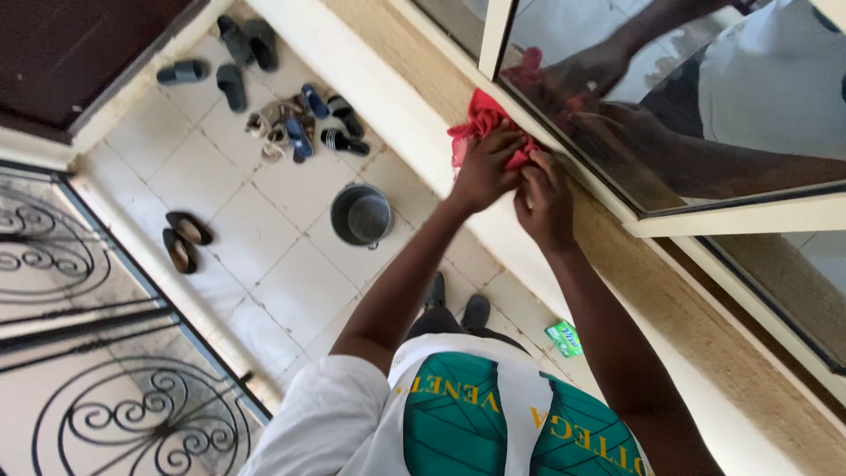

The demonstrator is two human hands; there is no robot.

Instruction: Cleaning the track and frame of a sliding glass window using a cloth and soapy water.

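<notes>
Cloth (480, 123): on ledge (414, 115) below window (670, 106), under both hands. Bucket (361, 216): floor, left of ledge. Shoes (300, 123): beyond bucket.

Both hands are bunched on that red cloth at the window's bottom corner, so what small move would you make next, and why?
Probably slide the red cloth along the lower window frame, away from the corner. Both the left hand and the right hand press it at that one end, and the rest of the frame lies beyond the cloth.
</notes>
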